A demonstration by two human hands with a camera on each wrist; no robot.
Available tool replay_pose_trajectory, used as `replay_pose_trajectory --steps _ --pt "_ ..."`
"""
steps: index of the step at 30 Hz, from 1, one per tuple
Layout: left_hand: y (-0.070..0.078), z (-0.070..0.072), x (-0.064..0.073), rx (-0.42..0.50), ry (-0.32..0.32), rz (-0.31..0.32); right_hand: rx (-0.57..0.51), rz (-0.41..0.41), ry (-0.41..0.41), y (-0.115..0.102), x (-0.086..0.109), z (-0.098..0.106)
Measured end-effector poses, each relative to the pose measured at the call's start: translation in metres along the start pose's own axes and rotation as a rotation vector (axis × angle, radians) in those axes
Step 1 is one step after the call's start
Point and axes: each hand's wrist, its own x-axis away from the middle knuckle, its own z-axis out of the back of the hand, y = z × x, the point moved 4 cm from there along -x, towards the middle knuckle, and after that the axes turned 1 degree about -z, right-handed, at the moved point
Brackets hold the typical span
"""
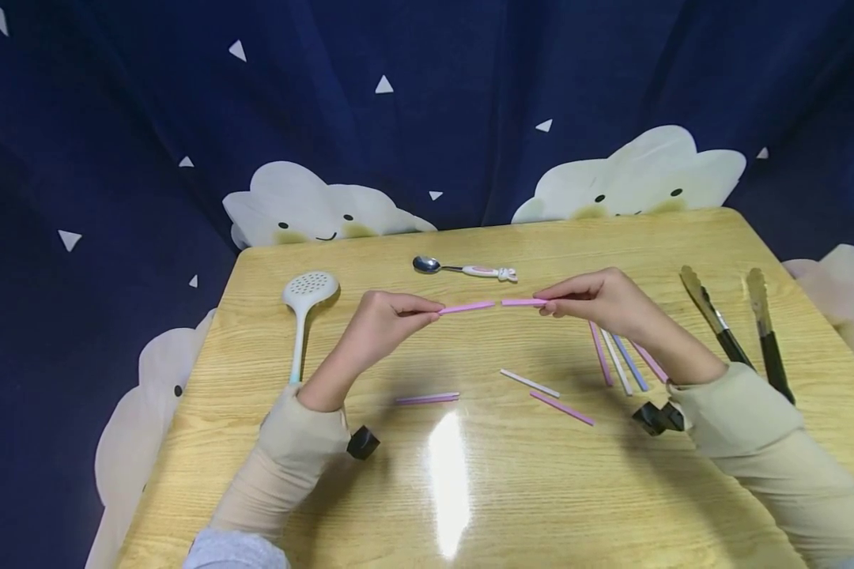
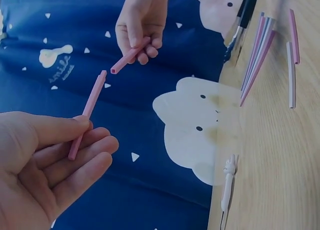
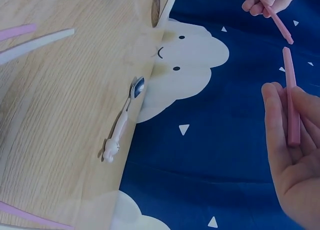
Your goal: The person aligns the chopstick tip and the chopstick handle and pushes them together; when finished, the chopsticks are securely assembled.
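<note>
My left hand [image 1: 384,324] pinches a slim pink plastic stick [image 1: 470,307] between thumb and fingers, its free end pointing right. Facing it, my right hand [image 1: 601,300] pinches a second pink stick [image 1: 518,302] that points left. The two ends almost line up, with a small gap between them. In the left wrist view, the left-hand stick [image 2: 91,102] shows a narrower tip, while the right-hand stick [image 2: 125,59] has a hollow end. Both sticks are held up above the wooden table [image 1: 370,506].
Behind the hands lies a spoon [image 1: 480,271] with a white figure handle. A white skimmer [image 1: 310,289] is at the left; tongs [image 1: 768,340] lie at the right. Loose sticks rest nearer: a white one [image 1: 530,382], a pink one [image 1: 562,408], a pair [image 1: 427,398], several under the right forearm.
</note>
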Motion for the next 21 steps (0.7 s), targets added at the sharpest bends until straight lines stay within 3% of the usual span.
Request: replay_pose_trajectory --steps 12,21 --pt "0.0024 -0.0043 -0.0018 -0.079 -0.034 0.001 -0.005 0.004 -0.021 -0.0011 -0.0001 -0.0031" --pt "0.0095 -0.0050 0.0012 -0.154 -0.074 -0.023 0.093 0.060 0.000 -0.0100 0.0035 -0.0079"
